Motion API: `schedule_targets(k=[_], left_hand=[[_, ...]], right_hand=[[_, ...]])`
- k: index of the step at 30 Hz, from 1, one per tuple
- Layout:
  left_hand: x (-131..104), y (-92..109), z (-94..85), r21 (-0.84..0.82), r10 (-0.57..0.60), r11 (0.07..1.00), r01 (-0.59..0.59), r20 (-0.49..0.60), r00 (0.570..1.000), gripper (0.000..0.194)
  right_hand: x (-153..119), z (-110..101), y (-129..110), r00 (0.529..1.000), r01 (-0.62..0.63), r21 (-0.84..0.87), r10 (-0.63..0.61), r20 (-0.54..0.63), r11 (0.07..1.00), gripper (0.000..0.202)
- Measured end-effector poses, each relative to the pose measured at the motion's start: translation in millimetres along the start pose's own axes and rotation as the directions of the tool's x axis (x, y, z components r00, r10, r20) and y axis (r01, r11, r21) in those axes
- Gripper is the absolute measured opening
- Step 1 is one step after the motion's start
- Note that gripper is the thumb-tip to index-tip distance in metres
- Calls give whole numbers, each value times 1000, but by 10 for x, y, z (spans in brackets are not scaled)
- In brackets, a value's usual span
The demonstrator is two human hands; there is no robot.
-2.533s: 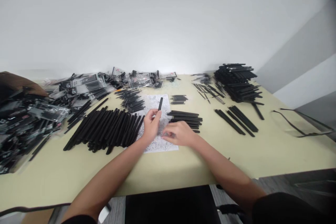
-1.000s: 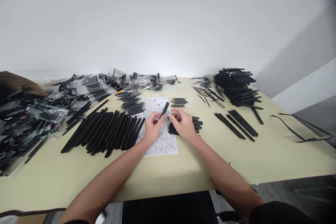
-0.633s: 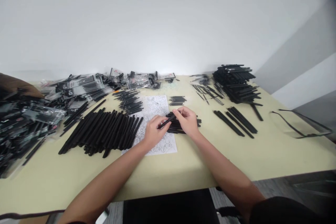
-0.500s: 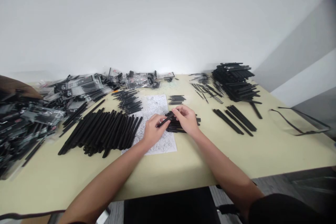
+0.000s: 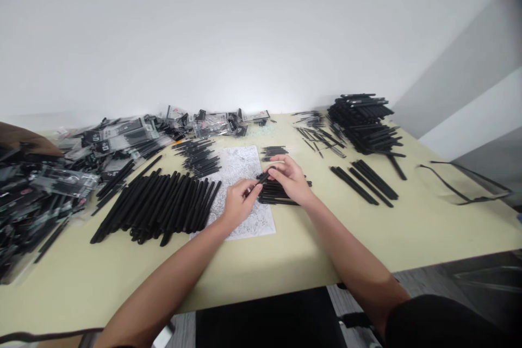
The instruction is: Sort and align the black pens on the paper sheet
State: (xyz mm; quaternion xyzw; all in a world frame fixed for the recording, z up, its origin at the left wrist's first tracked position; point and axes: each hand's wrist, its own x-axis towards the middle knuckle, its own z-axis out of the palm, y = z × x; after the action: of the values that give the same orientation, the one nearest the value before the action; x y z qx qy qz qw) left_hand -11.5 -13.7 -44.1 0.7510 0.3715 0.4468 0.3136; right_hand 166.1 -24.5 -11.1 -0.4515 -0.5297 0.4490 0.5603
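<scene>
Between my two hands is a short black stick (image 5: 263, 178), tilted up to the right. My left hand (image 5: 239, 201) is closed round its lower end. At the upper end, the thumb and fingers of my right hand (image 5: 290, 178) pinch it. Under and beside my right hand lies a row of black pieces (image 5: 277, 194), partly hidden by it. A patterned white sheet (image 5: 244, 223) is under my left hand. Left of the sheet are a pile of thick black tubes (image 5: 157, 206) and a heap of thinner black sticks (image 5: 199, 157).
Plastic packets (image 5: 126, 133) crowd the table's left and back. Small rods (image 5: 275, 151) lie behind my hands. At the right are a tall stack of black tubes (image 5: 362, 122), several loose tubes (image 5: 374, 179) and eyeglasses (image 5: 468, 198).
The fingers of my right hand have shifted on the stick, with the index finger now lifted and more spread. My left hand has hardly moved. The camera view has shifted slightly.
</scene>
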Motion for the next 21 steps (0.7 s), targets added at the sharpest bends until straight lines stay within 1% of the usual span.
schedule_targets(k=[3, 5, 8, 14, 16, 18, 19, 21], left_hand=[[5, 13, 2, -44, -22, 999, 24, 27, 999, 24], [7, 14, 4, -60, -40, 997, 42, 43, 998, 24], [6, 10, 7, -78, -64, 995, 69, 58, 996, 24], [-19, -21, 17, -113, -67, 991, 74, 64, 996, 25], [-26, -31, 21, -107, -52, 993, 59, 65, 997, 24], [-28, -37, 24, -97, -44, 994, 49, 51, 998, 24], [-27, -39, 26, -93, -42, 995, 46, 44, 998, 23], [-22, -42, 28, -83, -35, 996, 38, 37, 999, 22]], right_hand=[[-2, -37, -22, 997, 37, -13, -36, 64, 999, 37], [-5, -61, -25, 995, 44, -14, -43, 85, 999, 34], [-12, -84, -14, 994, 56, 1, -55, 93, 998, 30], [-25, -61, 13, 983, 153, 52, -158, 98, 987, 28], [-28, -39, 6, 984, 159, 64, -163, 77, 985, 29], [-33, -15, -2, 989, 142, 65, -144, 32, 988, 35], [-37, -4, -3, 993, 119, 47, -120, 4, 992, 39], [-48, 15, 1, 997, 42, -55, -45, -55, 998, 44]])
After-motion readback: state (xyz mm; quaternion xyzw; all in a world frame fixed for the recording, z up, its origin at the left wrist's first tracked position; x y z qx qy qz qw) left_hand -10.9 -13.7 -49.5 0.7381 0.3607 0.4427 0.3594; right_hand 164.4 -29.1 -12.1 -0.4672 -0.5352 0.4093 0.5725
